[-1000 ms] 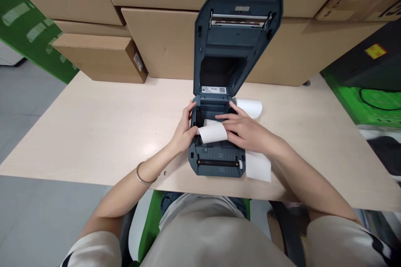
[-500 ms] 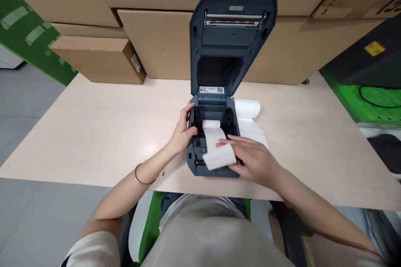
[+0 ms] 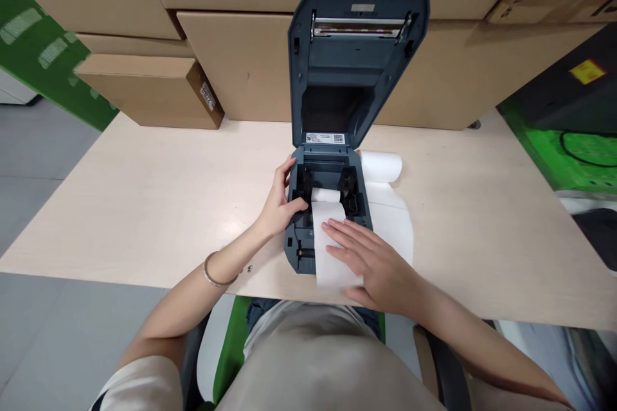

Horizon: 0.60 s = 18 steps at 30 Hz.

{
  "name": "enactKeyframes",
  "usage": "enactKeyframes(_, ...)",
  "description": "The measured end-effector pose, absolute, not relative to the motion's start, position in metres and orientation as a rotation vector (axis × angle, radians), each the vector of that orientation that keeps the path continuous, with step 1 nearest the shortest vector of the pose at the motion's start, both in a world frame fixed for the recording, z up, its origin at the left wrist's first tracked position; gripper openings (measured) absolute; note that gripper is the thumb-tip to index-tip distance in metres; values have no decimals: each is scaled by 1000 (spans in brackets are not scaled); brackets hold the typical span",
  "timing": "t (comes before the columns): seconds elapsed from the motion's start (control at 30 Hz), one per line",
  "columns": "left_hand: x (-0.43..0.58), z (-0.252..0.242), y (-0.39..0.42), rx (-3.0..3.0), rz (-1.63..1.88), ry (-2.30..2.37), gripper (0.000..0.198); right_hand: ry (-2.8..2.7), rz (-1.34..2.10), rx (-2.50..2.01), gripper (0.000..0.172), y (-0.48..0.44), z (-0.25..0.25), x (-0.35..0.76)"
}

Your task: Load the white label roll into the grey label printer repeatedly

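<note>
A dark blue-grey label printer (image 3: 301, 262) stands on the table with its lid (image 3: 332, 64) raised. Inside it sits a small white paper roll (image 3: 325, 195) between two black holders. From the roll, a white paper strip (image 3: 330, 263) runs forward over the printer's front edge. My left hand (image 3: 281, 202) grips the printer's left side, with the thumb hooked over its inner edge. My right hand (image 3: 373, 257) lies over the strip with its fingers stretched out, its thumb near the strip's right edge.
Right of the printer lies a larger white paper roll (image 3: 382, 167) with a loose sheet (image 3: 395, 221) unrolled. Cardboard boxes (image 3: 236, 64) line the table's back edge, and a flat carton (image 3: 144, 90) stands at the left. A dark box (image 3: 569, 83) is at the right.
The paper strip, curled up in my right hand before, now lies flat and reaches past the printer's front. My right hand has moved down and its fingers have straightened. My left hand stays on the printer.
</note>
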<state>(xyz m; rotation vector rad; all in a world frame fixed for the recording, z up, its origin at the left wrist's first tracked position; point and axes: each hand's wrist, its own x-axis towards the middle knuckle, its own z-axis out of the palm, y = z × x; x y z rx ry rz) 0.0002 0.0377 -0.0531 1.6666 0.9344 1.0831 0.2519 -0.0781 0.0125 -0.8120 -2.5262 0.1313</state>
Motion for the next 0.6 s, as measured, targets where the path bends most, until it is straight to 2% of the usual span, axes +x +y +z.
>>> enactKeyframes(0.17,1,-48,36,1685,1080,950,95,-2580,70,-761,46,-80,9,249)
enactKeyframes(0.27,1,-44,35,1683,1068,952,96,-2587,67,-779,40,-83,8,248)
enactKeyframes(0.47,-2,-45,37,1728,1043,954,98,-2598,29,-802,62,-88,2,246)
enactKeyframes(0.53,-2,-43,36,1759,1039,955,97,-2611,32,-802,61,-88,3,247)
enactKeyframes(0.6,-4,-35,31,1827,1039,1020,88,-2611,10,-798,57,-88,5,246)
